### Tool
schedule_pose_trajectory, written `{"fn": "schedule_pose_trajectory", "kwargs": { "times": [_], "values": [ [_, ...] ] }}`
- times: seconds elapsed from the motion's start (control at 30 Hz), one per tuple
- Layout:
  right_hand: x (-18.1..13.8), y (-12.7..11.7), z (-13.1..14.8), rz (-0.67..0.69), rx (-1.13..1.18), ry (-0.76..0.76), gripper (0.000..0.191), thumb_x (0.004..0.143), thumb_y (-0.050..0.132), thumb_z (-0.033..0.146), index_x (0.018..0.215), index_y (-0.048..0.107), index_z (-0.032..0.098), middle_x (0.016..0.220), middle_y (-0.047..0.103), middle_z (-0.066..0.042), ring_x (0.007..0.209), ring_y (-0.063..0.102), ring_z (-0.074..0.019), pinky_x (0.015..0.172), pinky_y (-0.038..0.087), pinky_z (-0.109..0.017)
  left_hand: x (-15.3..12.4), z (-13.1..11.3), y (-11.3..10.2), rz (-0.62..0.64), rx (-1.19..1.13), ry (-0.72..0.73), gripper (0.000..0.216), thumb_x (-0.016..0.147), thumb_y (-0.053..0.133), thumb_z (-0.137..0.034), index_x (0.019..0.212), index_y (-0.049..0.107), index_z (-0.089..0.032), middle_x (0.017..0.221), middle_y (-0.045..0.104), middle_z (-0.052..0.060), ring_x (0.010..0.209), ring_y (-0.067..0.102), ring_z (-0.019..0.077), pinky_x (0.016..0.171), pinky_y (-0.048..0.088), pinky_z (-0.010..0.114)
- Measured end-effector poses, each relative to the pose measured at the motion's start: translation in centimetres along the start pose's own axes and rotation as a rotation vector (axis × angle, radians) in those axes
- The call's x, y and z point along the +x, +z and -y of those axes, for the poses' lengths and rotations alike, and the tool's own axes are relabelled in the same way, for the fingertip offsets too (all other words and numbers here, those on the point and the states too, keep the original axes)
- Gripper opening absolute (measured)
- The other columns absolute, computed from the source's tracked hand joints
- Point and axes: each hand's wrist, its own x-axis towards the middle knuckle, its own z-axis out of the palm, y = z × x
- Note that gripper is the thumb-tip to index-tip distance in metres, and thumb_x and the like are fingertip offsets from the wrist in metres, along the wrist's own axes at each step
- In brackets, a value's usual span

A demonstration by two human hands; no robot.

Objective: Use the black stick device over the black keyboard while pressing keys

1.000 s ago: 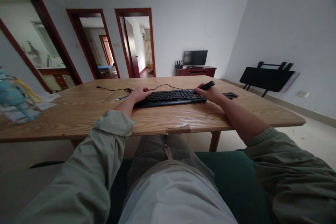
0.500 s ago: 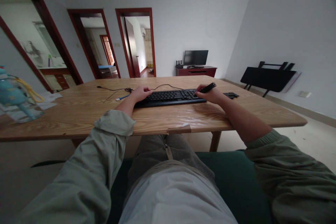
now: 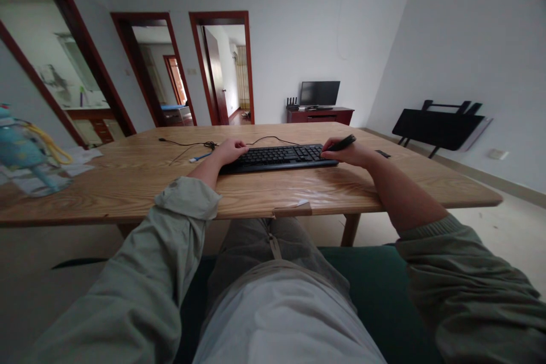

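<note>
A black keyboard (image 3: 281,156) lies flat on the wooden table in front of me. My left hand (image 3: 232,151) is closed over its left end, fingers curled at the edge. At the keyboard's right end, over the number pad, my right hand (image 3: 346,152) grips a thick black pen-shaped tool (image 3: 342,143). One end of this tool sticks up past my knuckles; its lower tip is hidden by my fingers. To the right of that hand lies a small flat black object (image 3: 383,153), partly covered by the hand.
Behind the keyboard runs a thin black cable (image 3: 183,143), bunched near my left hand. A blue-and-white stick-like item (image 3: 199,157) lies beside it. On the left stand a blue figure (image 3: 21,151) and some papers (image 3: 83,162). Brown tape (image 3: 293,210) sits on the table's front edge (image 3: 239,210).
My right hand has shifted slightly right along the keyboard's right end with the black tool, covering more of the small black object. My left hand stays at the keyboard's left end.
</note>
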Motion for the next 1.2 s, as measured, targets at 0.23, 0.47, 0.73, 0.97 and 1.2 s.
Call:
{"fn": "schedule_pose_trajectory", "kwargs": {
  "times": [0.23,0.47,0.73,0.97,1.2],
  "values": [
    [0.4,0.6,0.8,-0.134,-0.033,-0.004,0.034,0.075,0.067,0.053,0.077,0.064,0.019,0.066,0.061,-0.003,0.062,0.052,-0.0155,0.055,0.039,-0.028,0.0,-0.2,0.0,-0.001,-0.034,0.003,0.035,0.074,0.059,-0.048,0.082,0.07,-0.016,0.077,0.069,0.005,0.074,0.059,0.019,0.068,0.042,0.029],
    [1.0,1.2,1.7,-0.137,-0.001,-0.005,0.031,0.072,0.07,0.049,0.076,0.065,0.019,0.065,0.06,-0.002,0.062,0.051,-0.015,0.055,0.04,-0.028,-0.1,-0.3,-0.1,-0.009,-0.011,-0.007,0.037,0.074,0.059,-0.05,0.082,0.071,-0.016,0.076,0.069,0.005,0.073,0.06,0.0195,0.068,0.042,0.029],
    [2.7,1.2,4.1,-0.035,-0.049,-0.034,0.01,0.067,0.071,0.028,0.066,0.063,0.021,0.065,0.062,-0.002,0.064,0.053,-0.017,0.057,0.04,-0.029,-0.3,-0.6,-0.4,0.007,0.013,-0.002,0.038,0.075,0.058,-0.047,0.086,0.072,-0.014,0.08,0.07,0.007,0.072,0.06,0.0196,0.067,0.042,0.03],
    [5.5,7.1,5.4,-0.306,0.521,0.174,0.013,0.069,0.054,0.024,0.06,0.045,0.021,0.054,0.048,0.001,0.052,0.046,-0.0127,0.052,0.041,-0.026,-0.3,-0.6,-0.4,0.022,0.0,0.006,0.036,0.075,0.058,-0.047,0.083,0.072,-0.015,0.078,0.07,0.006,0.072,0.059,0.0193,0.068,0.042,0.03],
    [4.5,7.7,5.4,-0.284,0.95,0.205,0.021,0.072,0.052,0.035,0.064,0.037,0.024,0.046,0.027,0.008,0.039,0.027,-0.0085,0.043,0.035,-0.024,0.1,-0.1,-0.1,0.013,-0.005,0.006,0.037,0.074,0.058,-0.05,0.083,0.072,-0.017,0.078,0.07,0.006,0.074,0.06,0.0202,0.068,0.042,0.03]
  ]
}}
